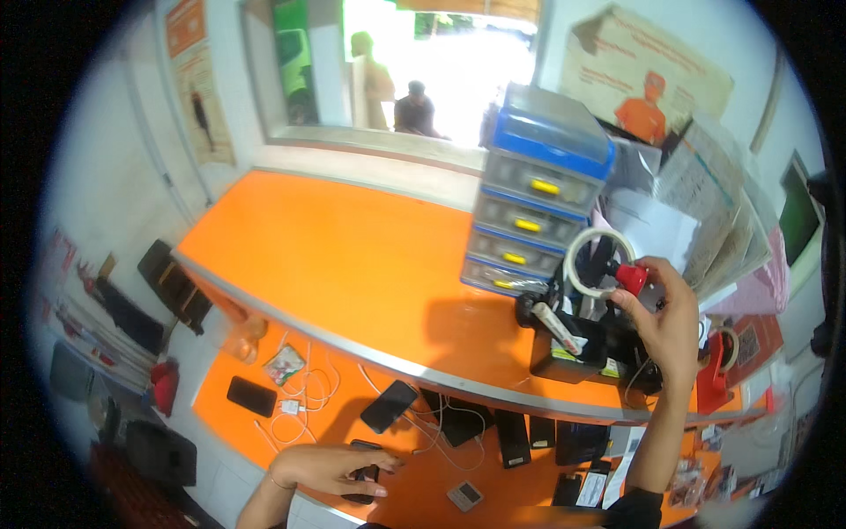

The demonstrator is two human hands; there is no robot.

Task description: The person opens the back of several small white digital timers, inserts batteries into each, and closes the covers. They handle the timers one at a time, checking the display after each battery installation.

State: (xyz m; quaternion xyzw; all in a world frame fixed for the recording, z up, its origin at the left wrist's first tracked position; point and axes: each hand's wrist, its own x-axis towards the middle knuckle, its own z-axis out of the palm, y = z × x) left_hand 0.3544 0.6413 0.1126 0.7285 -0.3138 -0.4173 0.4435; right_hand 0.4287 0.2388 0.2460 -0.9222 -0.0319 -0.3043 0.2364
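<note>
On the lower orange surface, my left hand [326, 465] curls over a dark phone [366, 495], its fingers across the top and its thumb along the side. My right hand [663, 317] reaches up to the raised counter and pinches a red, knob-shaped piece [631, 279] between thumb and fingers; what it belongs to is hidden. Around and beside that piece stands a pale roll of tape [575, 275], and my thumb is close to its rim. Below the roll, a black holder [568, 363] carries a white stick-like item [560, 329] and other dark things.
A drawer unit [529, 198] with blue edges and yellow handles stands left of the holder. To the right is a red tape dispenser [716, 375]. Phones [389, 406], a white charger [290, 406] with cables and a small white device [465, 496] lie on the lower surface. People are outside the window.
</note>
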